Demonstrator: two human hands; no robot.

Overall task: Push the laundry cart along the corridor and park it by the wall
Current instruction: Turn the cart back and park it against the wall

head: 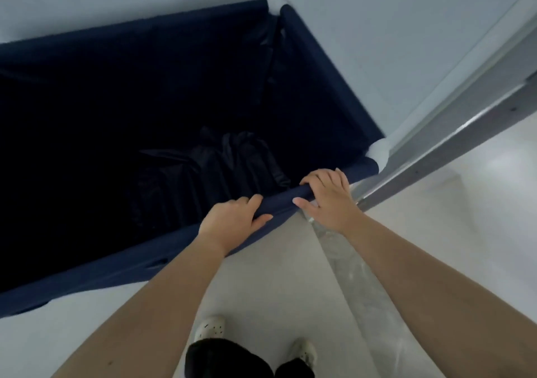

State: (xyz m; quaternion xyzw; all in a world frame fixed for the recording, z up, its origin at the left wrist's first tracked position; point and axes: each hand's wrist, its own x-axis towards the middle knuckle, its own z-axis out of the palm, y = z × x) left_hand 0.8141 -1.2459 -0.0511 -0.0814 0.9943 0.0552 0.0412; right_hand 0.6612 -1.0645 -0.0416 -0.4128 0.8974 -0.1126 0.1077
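The laundry cart [322, 66] is a large dark navy fabric bin with white corner joints. It fills the left and middle of the head view. Its far corner sits tight in the corner of two pale walls [377, 43]. Dark crumpled fabric [229, 165] lies at the bottom of the bin. My left hand [232, 220] grips the padded near rim of the cart. My right hand [328, 194] grips the same rim closer to the near right corner joint [377, 152].
A grey metal door frame [465, 110] runs diagonally at the right, touching the cart's near right corner. A metal floor strip [357, 284] runs along the pale floor under my right arm. My two white shoes [209, 327] stand behind the cart.
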